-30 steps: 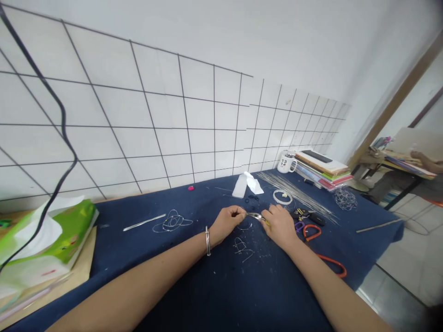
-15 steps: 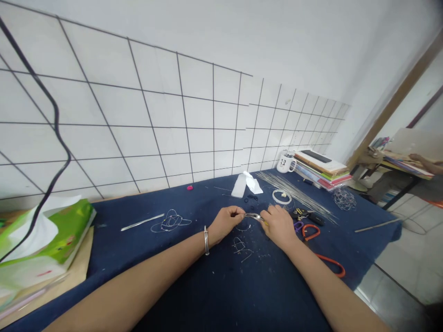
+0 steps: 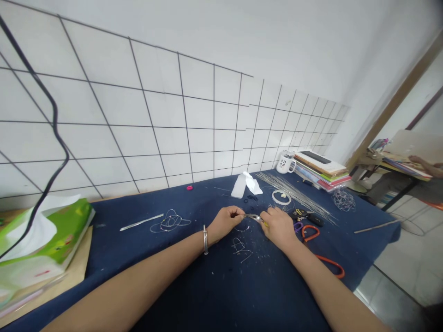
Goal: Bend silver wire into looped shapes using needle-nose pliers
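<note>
My left hand (image 3: 226, 224) is closed in a pinch, its fingertips right at the jaws of a pair of pliers (image 3: 254, 216). It appears to hold a thin wire, mostly hidden by the fingers. My right hand (image 3: 278, 226) is wrapped round the pliers' handles, of which a yellow bit shows, and the jaws point left. On the dark blue cloth just below lie loose bent wire pieces (image 3: 238, 246) and small scraps. A loose tangle of thin wire (image 3: 170, 221) rests left of my left hand, beside some straight wire lengths (image 3: 141, 222).
Orange-handled scissors (image 3: 310, 233) and black-handled tools (image 3: 314, 218) lie right of my right hand. Behind are a wire coil (image 3: 281, 197), a bundle of straight wires (image 3: 294, 193), a mug (image 3: 285, 163) and stacked books (image 3: 321, 168). A tissue pack (image 3: 74, 230) sits left.
The view has shifted very slightly. Both hands and the pliers stay in nearly the same place, with the same grip.
</note>
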The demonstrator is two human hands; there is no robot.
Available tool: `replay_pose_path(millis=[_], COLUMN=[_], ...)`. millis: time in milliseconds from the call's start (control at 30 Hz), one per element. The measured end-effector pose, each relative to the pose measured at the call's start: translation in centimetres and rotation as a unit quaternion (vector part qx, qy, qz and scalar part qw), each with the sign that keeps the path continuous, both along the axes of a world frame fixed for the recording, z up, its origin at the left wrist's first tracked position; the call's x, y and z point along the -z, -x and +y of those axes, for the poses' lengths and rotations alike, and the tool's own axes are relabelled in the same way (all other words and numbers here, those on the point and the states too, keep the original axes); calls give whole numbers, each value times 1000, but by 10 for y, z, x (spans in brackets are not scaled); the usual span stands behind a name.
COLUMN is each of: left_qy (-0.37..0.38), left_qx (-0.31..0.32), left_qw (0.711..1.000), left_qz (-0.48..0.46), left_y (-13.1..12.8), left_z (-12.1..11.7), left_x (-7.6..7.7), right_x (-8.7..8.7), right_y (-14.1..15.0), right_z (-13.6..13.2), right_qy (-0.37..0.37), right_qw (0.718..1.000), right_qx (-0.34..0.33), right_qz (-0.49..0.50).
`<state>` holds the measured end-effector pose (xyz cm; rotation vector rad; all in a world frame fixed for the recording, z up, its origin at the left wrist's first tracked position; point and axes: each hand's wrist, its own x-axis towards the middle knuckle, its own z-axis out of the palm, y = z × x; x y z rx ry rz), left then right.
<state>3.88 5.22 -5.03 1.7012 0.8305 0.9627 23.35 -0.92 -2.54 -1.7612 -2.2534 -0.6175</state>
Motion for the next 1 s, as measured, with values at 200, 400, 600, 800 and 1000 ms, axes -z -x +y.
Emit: replay_pose_path(millis=[200,400,600,800,1000], left_qy=[29,83,91,90,85], left_qx=[1,26,41,48,45], left_qw=[999,994,991,990,991], left_qz=[-33,-68,-89,-94,-89], left_y=[-1,-1,1,1,1], left_z=[0,3,2,1,2], left_x=[0,0,-2,-4,-3], right_x=[5,15,19,17,15], right_y=[0,-2,-4,-5,-5], right_z=[2,8,13,13,11], right_qy=[23,74,124,116,101], right_qw=[999,992,980,980,986], right_qx=[16,15,-9,-16,-19], right_qz=[39,105,156,159,133])
